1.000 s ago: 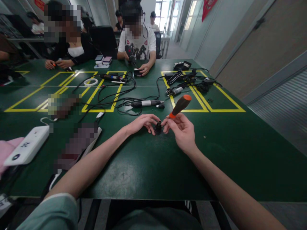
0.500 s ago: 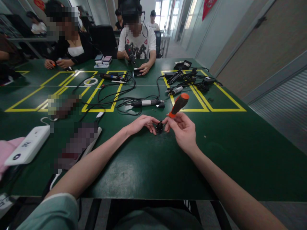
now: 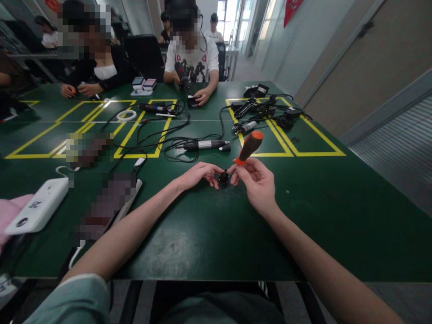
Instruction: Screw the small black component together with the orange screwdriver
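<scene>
A small round black part [image 3: 223, 179] stands on the green table in front of me, too small to make out in detail. My left hand [image 3: 204, 173] steadies it from the left, fingertips bent against its side and the index finger at its top. On its other side, my right hand [image 3: 255, 182] grips a screwdriver [image 3: 250, 147] low down, near the orange collar. The black and orange handle points up, leaning right. Fingers hide most of the shaft, and I cannot see where its tip rests. My right fingertips come close to the black part.
Beyond my hands lies a grey and black electric screwdriver [image 3: 205, 145] with looped black cables. Yellow tape [image 3: 319, 155] marks rectangles on the table [image 3: 189, 238]. A white power bank [image 3: 38, 204] lies at left. Across the table a co-worker's hand [image 3: 203, 96] holds a dark object.
</scene>
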`<control>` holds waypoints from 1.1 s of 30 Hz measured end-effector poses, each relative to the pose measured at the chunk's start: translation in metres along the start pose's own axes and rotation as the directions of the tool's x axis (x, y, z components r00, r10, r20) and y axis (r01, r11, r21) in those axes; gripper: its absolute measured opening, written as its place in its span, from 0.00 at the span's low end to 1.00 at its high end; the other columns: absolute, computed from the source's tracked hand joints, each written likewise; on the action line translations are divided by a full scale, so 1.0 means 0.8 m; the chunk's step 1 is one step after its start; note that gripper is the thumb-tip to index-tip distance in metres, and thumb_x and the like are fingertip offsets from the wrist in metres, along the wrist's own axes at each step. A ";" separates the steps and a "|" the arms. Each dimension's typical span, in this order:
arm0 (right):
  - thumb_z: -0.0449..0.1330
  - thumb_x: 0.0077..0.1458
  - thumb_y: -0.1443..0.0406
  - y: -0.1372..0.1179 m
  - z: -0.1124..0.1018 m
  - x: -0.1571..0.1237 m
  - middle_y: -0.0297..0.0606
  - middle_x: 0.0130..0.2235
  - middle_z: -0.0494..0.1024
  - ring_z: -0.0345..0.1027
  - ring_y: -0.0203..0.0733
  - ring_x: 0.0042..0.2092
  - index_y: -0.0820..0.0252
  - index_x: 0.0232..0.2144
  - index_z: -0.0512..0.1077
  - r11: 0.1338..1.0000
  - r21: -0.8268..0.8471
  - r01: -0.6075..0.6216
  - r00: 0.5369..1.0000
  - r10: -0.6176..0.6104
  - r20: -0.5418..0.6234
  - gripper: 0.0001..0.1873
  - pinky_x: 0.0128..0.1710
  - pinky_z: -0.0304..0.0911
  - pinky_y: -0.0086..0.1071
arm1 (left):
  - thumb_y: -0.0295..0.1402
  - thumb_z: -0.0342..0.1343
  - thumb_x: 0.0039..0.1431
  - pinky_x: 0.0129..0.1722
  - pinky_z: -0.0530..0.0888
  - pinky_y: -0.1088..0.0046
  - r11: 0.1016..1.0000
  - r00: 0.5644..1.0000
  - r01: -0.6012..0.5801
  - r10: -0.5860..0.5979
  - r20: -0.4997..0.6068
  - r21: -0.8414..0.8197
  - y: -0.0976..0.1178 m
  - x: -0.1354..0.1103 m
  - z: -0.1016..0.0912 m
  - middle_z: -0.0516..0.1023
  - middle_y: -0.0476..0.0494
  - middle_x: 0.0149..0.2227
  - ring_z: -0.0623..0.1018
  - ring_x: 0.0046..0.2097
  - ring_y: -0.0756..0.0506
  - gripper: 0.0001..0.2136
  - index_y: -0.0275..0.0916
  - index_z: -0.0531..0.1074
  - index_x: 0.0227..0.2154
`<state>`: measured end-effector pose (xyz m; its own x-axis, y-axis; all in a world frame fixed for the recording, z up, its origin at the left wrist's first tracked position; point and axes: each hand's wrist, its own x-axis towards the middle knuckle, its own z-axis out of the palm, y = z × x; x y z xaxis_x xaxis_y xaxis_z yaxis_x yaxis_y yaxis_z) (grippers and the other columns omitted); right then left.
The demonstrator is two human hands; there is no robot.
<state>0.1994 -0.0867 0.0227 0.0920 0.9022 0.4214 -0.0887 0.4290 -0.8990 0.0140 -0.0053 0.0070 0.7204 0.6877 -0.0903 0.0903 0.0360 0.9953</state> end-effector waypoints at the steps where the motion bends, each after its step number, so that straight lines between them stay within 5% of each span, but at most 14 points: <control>1: 0.68 0.59 0.53 0.000 0.000 0.000 0.33 0.30 0.81 0.72 0.35 0.25 0.56 0.38 0.74 1.000 0.004 0.000 1.000 0.000 -0.003 0.14 0.26 0.72 0.32 | 0.34 0.50 0.50 0.34 0.74 0.72 1.000 1.000 0.001 -0.001 -0.001 0.000 0.001 0.000 0.000 0.84 0.40 0.28 0.83 0.30 0.45 0.19 0.30 0.79 0.40; 33: 0.67 0.60 0.52 0.000 0.002 -0.002 0.32 0.30 0.80 0.70 0.33 0.25 0.55 0.39 0.72 0.998 0.042 -0.035 0.999 0.035 0.001 0.15 0.28 0.72 0.31 | 0.34 0.50 0.51 0.34 0.74 0.73 1.000 1.000 -0.005 0.005 0.004 0.029 0.002 -0.002 0.001 0.83 0.42 0.28 0.82 0.30 0.47 0.19 0.30 0.78 0.41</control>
<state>0.1976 -0.0881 0.0219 0.0876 0.9167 0.3898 -0.1337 0.3985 -0.9074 0.0134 -0.0069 0.0090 0.7239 0.6847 -0.0853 0.1067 0.0110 0.9942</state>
